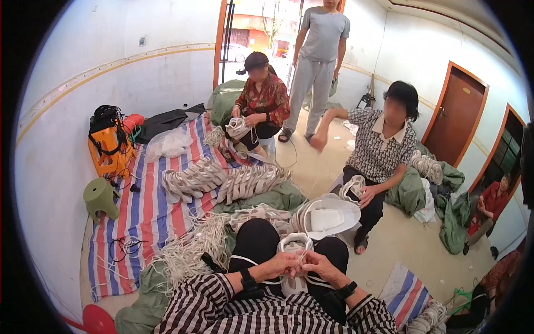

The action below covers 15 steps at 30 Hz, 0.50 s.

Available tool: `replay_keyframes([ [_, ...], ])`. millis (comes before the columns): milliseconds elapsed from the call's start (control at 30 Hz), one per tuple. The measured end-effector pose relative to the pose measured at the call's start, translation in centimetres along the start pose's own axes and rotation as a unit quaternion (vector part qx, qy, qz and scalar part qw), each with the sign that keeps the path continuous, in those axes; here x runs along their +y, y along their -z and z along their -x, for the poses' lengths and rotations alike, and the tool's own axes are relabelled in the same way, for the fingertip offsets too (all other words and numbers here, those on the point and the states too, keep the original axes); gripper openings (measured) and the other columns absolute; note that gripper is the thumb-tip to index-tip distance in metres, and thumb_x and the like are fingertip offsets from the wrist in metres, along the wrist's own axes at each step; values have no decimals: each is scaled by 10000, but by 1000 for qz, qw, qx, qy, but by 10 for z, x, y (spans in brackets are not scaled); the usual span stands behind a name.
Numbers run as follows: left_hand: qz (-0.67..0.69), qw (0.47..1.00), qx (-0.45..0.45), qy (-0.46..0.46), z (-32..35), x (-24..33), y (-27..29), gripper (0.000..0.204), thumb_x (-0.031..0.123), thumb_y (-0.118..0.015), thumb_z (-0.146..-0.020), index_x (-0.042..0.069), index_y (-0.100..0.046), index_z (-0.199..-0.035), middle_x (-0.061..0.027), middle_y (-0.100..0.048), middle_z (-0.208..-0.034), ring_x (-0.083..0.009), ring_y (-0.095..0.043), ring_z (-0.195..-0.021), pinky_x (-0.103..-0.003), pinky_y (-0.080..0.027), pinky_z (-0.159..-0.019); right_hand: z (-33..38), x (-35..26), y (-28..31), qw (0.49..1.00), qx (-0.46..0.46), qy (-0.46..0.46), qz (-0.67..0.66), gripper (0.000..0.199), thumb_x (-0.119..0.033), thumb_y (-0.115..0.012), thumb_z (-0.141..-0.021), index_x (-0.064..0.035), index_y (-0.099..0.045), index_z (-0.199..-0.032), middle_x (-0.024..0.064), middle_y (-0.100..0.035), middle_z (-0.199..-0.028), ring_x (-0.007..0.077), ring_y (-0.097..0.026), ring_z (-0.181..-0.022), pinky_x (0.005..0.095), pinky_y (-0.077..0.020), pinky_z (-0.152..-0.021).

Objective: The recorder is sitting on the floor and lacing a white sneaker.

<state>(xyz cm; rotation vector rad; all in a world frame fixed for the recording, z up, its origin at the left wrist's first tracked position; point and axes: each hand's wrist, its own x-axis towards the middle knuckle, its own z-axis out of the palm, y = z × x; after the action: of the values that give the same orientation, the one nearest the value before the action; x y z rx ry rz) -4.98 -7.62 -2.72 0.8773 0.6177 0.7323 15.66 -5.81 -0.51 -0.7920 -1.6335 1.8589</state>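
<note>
Near six o'clock in our view, a white shoe upper (pixel 293 286) stands between our knees. Above it, our left hand (pixel 282 264) and right hand (pixel 320 265) meet, fingertips pinched closed on seemingly a white lace (pixel 302 256). Loose laces (pixel 186 253) heap at nine o'clock from it.
</note>
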Motion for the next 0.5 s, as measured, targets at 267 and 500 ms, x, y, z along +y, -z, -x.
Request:
replay_keyframes([
  [267,-22,1000,0,14,-3,-5,2,183,174,-534,-957,25,-628,-1007,-15,-618,-766,-73,-588,-585,-179,-487,-526,-5,10,1,999,19,-7,27,260,-190,-506,-979,5,-627,-1101,25,-629,-838,78,-569,-722,213,-467,-679],
  [500,-317,937,144,-34,15,33,-15,196,107,-586,-867,45,-611,-1051,-61,-641,-912,-170,-631,-703,-287,-525,-666,-11,4,1,998,57,14,24,247,-218,-501,-982,-5,-627,-984,26,-625,-805,75,-541,-634,211,-454,-609],
])
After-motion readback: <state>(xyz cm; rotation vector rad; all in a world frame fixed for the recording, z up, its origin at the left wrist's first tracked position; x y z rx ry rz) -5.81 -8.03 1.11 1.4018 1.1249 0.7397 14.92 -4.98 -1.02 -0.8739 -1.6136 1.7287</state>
